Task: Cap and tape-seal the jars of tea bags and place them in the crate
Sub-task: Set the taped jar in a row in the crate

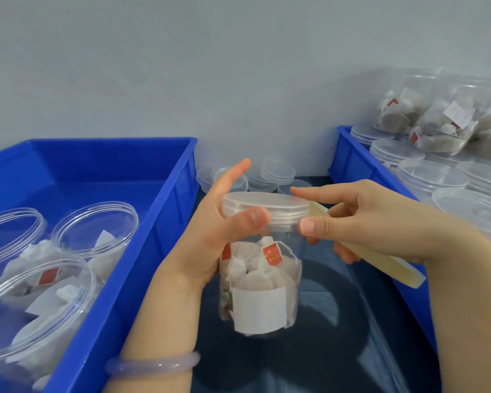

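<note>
Dark desk (338, 350) below: my left fingers (253, 218) grip the clear plastic capped jar (261, 279), right fingers (309, 225) hold the yellowish tape roll (406, 275); tape must lie flat on the seam.

left hand (210, 239) grips capped jar (260, 307) | right hand (369, 219) holds tape roll (380, 263)

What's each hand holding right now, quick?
Left hand: grips the jar just under its lid, thumb on the lid's rim.
Right hand: holds the tape roll, thumb and forefinger at the lid's rim.
</note>
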Action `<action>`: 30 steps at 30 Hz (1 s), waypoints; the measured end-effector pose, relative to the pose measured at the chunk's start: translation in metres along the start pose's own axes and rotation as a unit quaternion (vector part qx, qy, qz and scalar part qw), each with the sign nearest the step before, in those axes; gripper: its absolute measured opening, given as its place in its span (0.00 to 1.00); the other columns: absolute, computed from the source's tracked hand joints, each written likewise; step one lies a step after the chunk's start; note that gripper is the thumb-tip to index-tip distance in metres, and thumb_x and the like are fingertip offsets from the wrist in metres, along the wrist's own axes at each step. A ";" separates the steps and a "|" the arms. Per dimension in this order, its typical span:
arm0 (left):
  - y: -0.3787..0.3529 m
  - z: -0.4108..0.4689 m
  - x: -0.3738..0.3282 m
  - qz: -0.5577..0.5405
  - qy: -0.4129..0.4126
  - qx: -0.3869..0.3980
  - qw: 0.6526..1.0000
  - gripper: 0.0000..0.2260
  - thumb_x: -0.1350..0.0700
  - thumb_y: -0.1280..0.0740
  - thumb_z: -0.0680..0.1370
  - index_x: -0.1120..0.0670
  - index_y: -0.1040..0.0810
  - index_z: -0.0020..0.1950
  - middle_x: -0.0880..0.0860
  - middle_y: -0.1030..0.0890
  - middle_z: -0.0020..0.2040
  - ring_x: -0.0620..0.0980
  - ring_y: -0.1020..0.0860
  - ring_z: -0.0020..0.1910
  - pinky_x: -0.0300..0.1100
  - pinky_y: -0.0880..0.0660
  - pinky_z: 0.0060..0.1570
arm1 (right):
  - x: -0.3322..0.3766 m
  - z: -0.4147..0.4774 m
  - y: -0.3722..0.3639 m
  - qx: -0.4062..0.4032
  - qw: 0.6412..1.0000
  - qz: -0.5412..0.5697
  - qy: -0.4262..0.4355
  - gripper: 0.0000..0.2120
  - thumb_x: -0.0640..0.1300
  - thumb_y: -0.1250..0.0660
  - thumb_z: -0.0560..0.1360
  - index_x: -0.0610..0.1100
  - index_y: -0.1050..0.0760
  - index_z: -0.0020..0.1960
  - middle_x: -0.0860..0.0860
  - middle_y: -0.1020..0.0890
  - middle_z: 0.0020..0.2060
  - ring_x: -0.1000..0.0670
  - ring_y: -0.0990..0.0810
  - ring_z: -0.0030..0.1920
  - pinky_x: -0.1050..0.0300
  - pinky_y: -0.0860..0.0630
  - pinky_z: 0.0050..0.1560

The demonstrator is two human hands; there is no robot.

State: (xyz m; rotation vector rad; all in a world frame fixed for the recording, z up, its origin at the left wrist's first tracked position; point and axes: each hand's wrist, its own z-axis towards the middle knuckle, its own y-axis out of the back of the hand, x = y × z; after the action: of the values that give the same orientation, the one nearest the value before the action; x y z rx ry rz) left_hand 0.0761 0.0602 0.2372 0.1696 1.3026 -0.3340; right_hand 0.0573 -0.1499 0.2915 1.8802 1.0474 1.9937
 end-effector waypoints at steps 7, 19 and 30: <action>0.000 -0.001 0.000 0.015 -0.012 0.041 0.999 0.52 0.29 0.24 0.51 0.45 0.35 0.71 0.53 0.19 0.60 0.53 0.22 0.62 0.52 0.27 0.63 | -0.009 0.010 -0.007 0.014 0.996 0.078 0.028 0.36 0.64 0.23 0.53 0.65 0.26 0.61 0.50 0.21 0.31 0.53 0.24 0.28 0.63 0.27 0.35; -0.014 0.002 -0.006 0.200 -0.050 -0.119 0.971 0.52 0.35 0.21 0.49 0.38 0.36 0.71 0.40 0.25 0.59 0.29 0.27 0.56 0.21 0.30 0.47 | -0.005 0.011 -0.008 -0.040 0.998 0.012 0.048 0.38 0.67 0.25 0.55 0.68 0.32 0.62 0.57 0.19 0.49 0.62 0.21 0.43 0.61 0.22 0.43; -0.005 -0.002 -0.014 0.041 -0.041 0.003 0.998 0.47 0.32 0.22 0.52 0.44 0.31 0.67 0.53 0.17 0.55 0.52 0.19 0.56 0.42 0.22 0.50 | -0.003 -0.011 0.010 -0.025 0.997 -0.005 0.068 0.44 0.75 0.29 0.44 0.79 0.36 0.60 0.73 0.23 0.42 0.65 0.26 0.36 0.56 0.30 0.50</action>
State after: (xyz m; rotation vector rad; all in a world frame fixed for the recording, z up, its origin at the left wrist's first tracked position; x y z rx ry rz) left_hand 0.0693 0.0581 0.2501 0.2113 1.2096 -0.2716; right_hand 0.0503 -0.1626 0.2963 1.7313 1.0289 2.1472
